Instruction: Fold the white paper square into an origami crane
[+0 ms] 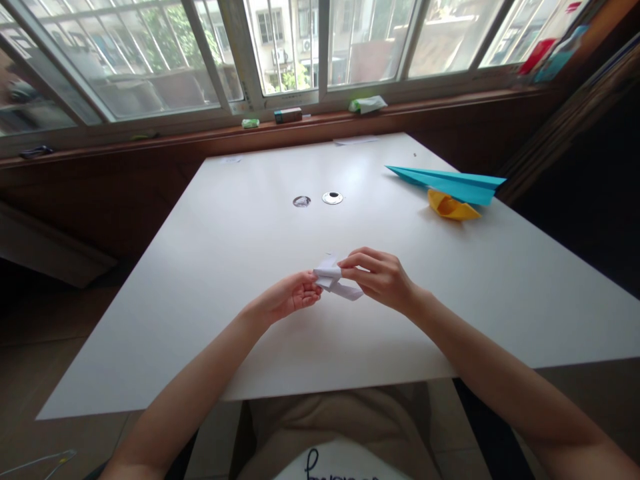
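Observation:
A small folded piece of white paper (330, 273) is held between my two hands, just over the middle of the table. My left hand (299, 291) pinches its left side, fingers curled with the palm side showing. From the right, my right hand (377, 275) grips its upper right part between thumb and fingers. One pointed flap hangs down to the lower right, beneath my right fingers. Parts of the paper's folds are hidden by the fingertips.
A white table (210, 233) spreads before me. At its right lie a blue paper plane (450, 183) and a yellow paper boat (453, 205), close together. Two round fittings, a left hole (302, 201) and a right ring (333, 198), sit mid-table. Small packets (367, 104) rest on the windowsill.

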